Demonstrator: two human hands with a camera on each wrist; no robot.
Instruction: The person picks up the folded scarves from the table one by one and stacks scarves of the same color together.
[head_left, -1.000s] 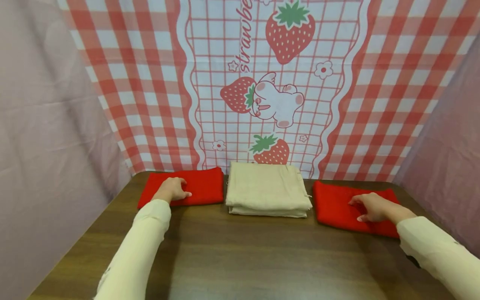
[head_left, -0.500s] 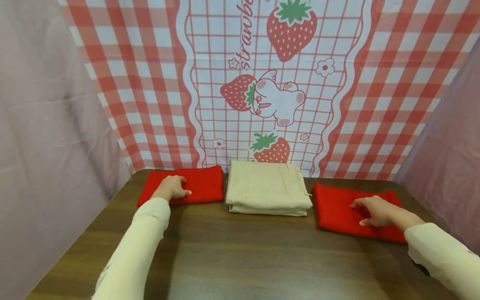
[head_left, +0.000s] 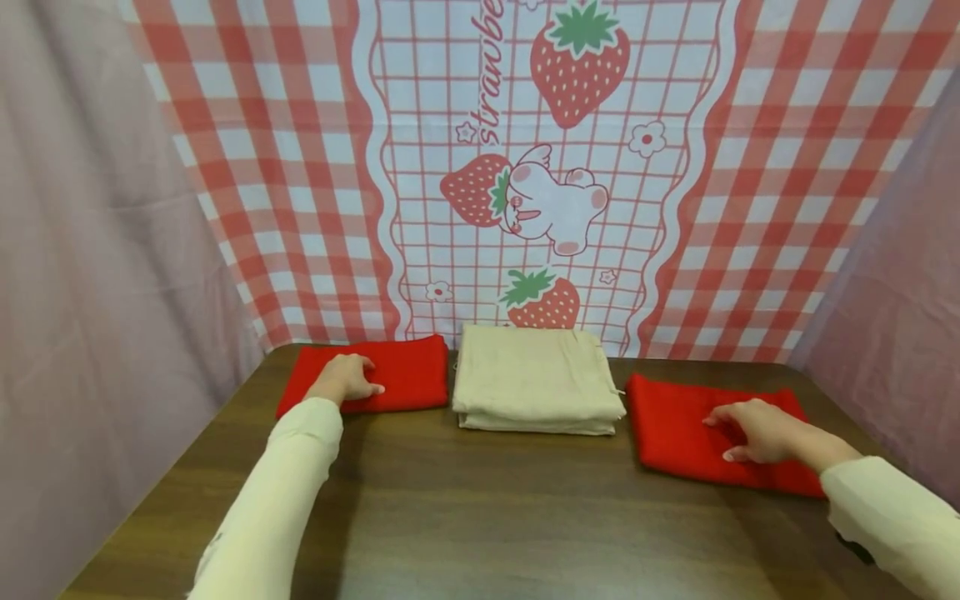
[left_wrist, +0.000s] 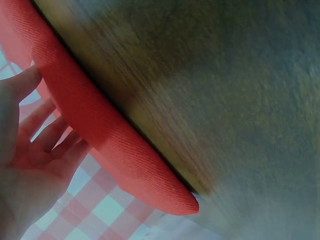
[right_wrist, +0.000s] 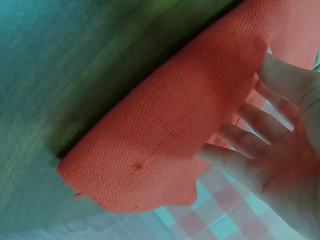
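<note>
At the back left of the table, my left hand (head_left: 345, 379) rests on a folded red cloth (head_left: 408, 375), fingertips on its top. In the left wrist view its relaxed, spread fingers (left_wrist: 60, 135) reach down to the cloth's near side, not curled round it. My right hand (head_left: 761, 429) touches a second folded red cloth (head_left: 667, 425) at the right, which lies slightly askew. The right wrist view shows that hand's fingers (right_wrist: 250, 122) and thumb extended against the ribbed fabric (right_wrist: 145, 130). Between the two stands a stack of folded cream cloth (head_left: 532, 371).
The brown wooden table (head_left: 510, 517) extends toward me in front of the cloths. Behind its back edge hangs a red-and-white checked strawberry curtain (head_left: 307, 217). Pale pink drapes (head_left: 112, 275) close off both sides.
The red cloth at the right has slid a little toward me and to the right, along with my right hand. My left hand, its cloth and the cream stack have stayed put.
</note>
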